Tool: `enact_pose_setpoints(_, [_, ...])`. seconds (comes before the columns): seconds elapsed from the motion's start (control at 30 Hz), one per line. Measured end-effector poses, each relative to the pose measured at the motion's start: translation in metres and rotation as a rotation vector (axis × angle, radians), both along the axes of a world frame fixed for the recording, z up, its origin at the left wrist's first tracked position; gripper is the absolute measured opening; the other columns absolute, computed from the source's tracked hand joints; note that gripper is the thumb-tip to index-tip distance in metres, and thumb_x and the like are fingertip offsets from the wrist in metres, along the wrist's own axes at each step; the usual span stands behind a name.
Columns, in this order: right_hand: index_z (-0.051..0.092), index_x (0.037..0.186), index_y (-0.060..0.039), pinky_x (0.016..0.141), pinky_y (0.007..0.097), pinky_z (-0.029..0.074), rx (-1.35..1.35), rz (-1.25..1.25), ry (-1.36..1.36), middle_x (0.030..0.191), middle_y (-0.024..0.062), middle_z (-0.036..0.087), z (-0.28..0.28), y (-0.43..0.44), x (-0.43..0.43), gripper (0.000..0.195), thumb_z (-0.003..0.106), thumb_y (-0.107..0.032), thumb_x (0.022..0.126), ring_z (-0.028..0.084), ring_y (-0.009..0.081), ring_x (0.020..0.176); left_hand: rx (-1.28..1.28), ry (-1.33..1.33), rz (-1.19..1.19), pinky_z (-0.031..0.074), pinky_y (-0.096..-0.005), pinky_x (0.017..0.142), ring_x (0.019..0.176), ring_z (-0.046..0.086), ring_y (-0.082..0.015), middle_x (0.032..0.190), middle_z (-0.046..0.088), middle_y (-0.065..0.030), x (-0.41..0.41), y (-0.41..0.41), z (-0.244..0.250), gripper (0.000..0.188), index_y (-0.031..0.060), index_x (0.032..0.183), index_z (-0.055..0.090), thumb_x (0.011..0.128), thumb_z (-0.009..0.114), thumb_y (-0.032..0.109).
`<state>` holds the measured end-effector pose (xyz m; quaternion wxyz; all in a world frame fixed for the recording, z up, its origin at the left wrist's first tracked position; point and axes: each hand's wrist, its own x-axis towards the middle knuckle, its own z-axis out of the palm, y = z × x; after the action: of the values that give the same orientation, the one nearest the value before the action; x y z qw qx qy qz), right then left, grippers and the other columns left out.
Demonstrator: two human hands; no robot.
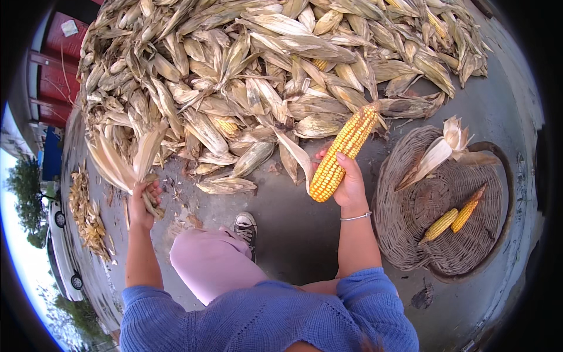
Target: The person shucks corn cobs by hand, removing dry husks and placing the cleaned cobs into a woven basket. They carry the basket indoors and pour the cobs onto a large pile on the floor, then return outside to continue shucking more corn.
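A large husked ear of yellow corn (341, 158) is held in my right hand (349, 182), tilted with its blunt end towards me; a strip of dry husk hangs beside it. My left hand (145, 202) grips a bunch of pale dry corn husks (132, 165) that fans out above the fingers. In front of both hands lies a big heap of dry unhusked corn ears (264, 83), with yellow kernels showing in a few places. At the right, a wicker basket (398, 220) holds two small husked ears (440, 225) and a partly husk-wrapped piece (433, 158).
A smaller pile of loose husks (88, 215) lies on the concrete ground at the left. My sneaker (245, 231) is planted between my arms, near the heap. Farther left are a white car (63, 255) and a red door (55, 79). A dark clump (423, 297) lies below the basket.
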<state>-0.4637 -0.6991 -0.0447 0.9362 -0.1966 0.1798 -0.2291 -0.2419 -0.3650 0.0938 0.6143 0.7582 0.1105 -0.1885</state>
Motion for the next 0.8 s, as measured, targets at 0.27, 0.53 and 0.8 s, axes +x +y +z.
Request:
enact_pose_setpoints(0.27, [0.041, 0.101, -0.0012, 0.083, 0.0322, 0.039, -0.156, -0.201, 0.051, 0.095, 0.0098, 0.049, 0.031, 0.053, 0.033, 0.034, 0.053, -0.016, 0.073, 0.047, 0.0192, 0.091, -0.546, 0.178, -0.381, 0.043, -0.0273, 0.07, 0.083, 0.052, -0.0141, 0.094, 0.054, -0.0075, -0.131, -0.195, -0.078, 0.04, -0.0027, 0.108, 0.044, 0.07, 0.056, 0.0])
enact_pose_setpoints(0.53, [0.045, 0.101, -0.0037, 0.086, 0.0397, 0.037, 0.187, -0.206, -0.037, 0.097, 0.0071, 0.05, 0.009, 0.015, 0.009, 0.04, 0.054, -0.034, 0.076, 0.047, 0.02, 0.094, -0.792, 0.496, -0.194, 0.038, -0.0258, 0.041, 0.042, 0.042, -0.0111, 0.052, 0.043, -0.0036, -0.127, -0.216, -0.059, 0.008, 0.003, 0.067, 0.045, 0.073, 0.05, 0.006])
enact_pose_setpoints(0.8, [0.036, 0.12, -0.0066, 0.09, 0.0393, 0.034, 0.273, -0.143, 0.019, 0.118, 0.0094, 0.044, 0.038, 0.034, 0.019, 0.052, 0.047, -0.034, 0.077, 0.043, 0.0249, 0.107, -0.482, 0.429, -0.54, 0.033, -0.0219, 0.037, 0.041, 0.04, -0.0087, 0.058, 0.048, -0.0057, -0.114, -0.197, -0.02, 0.021, -0.0037, 0.089, 0.049, 0.068, 0.05, -0.001])
